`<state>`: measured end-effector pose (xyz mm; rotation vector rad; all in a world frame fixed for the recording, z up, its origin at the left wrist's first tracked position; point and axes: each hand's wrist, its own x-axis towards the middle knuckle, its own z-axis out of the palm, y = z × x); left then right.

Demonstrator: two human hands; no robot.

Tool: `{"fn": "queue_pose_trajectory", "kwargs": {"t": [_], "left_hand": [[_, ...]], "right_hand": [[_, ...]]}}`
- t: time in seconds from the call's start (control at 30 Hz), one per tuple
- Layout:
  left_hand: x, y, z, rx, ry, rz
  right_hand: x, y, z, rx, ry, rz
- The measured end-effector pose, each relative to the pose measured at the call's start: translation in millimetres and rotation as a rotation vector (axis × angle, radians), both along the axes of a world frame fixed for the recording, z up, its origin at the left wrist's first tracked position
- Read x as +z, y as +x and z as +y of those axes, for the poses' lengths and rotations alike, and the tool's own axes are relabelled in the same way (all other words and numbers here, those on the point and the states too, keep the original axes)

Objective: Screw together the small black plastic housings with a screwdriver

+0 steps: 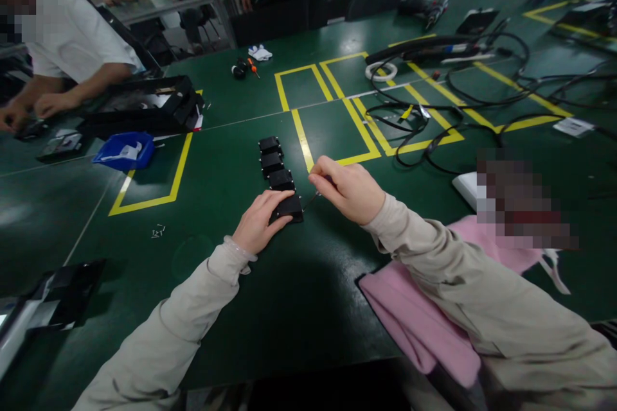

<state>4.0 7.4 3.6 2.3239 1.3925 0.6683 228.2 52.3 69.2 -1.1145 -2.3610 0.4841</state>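
Several small black box-like blocks stand in a line on the green table, among them a rear block [268, 145] and a middle block [280, 178]. Small shiny screw-like points show at their edges. My left hand [259, 219] is closed around the nearest black block [290, 207], thumb on the near side and fingers across the far side. My right hand [351, 189] is shut on a slim screwdriver [312, 199], whose handle is mostly hidden in the fingers. Its thin shaft slants down left toward the right side of that block; whether the tip touches is too small to tell.
Loose screws [158, 231] lie to the left. Beyond them are a blue bin [124, 151] and a black case [164, 106], near a co-worker's hands [55, 104]. Black cables [434, 135] sprawl at the right. Pink cloth [419, 321] lies under my right forearm.
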Motion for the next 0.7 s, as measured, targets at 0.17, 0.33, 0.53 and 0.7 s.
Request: {"fn": "queue_pose_trajectory", "kwargs": {"t": [0.17, 0.33, 0.53, 0.7], "left_hand": [[-1.9, 0.3, 0.1, -0.008, 0.034, 0.01], [-2.1, 0.9, 0.2, -0.01, 0.036, 0.008], [-1.9, 0.9, 0.0, -0.004, 0.035, 0.01], [-1.2, 0.9, 0.1, -0.004, 0.023, 0.008]], "right_hand": [[-0.3, -1.2, -2.4, -0.01, 0.046, -0.023], [0.8, -3.0, -4.2, -0.003, 0.054, -0.067], [1.1, -2.5, -3.8, -0.01, 0.076, -0.076], [0.3, -2.3, -4.6, 0.036, 0.062, -0.033]]}}
